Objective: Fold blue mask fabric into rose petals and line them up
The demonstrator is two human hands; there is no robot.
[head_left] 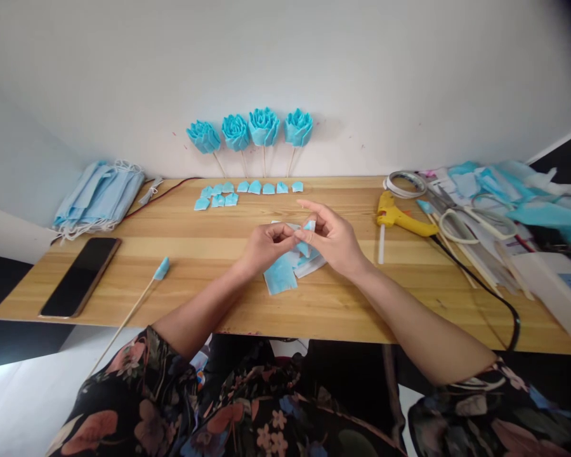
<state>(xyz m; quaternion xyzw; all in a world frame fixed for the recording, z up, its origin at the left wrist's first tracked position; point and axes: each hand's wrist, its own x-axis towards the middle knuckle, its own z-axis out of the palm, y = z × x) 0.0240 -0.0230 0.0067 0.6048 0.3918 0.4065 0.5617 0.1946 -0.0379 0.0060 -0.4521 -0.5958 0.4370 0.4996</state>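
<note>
Both of my hands meet over the middle of the wooden table (342, 317). My left hand (270, 246) pinches a small folded blue piece of mask fabric (306, 240) from the left. Thumb and fingers of my right hand (334, 240) grip the same piece, with the index finger stretched away from it. Under my hands lie loose blue and white fabric squares (280, 277). Beyond them, small folded blue petals (268, 188) are set out in rows. Several blue fabric roses (264, 128) on thin sticks lean against the wall at the back.
Left: stacked face masks (98, 197), a phone (80, 277) and a blue-tipped stick (160, 269) overhanging the front edge. Right: a yellow glue gun (400, 219) with a black cord, a tape roll (406, 184), scissors (459, 225) and heaped fabric scraps (518, 197).
</note>
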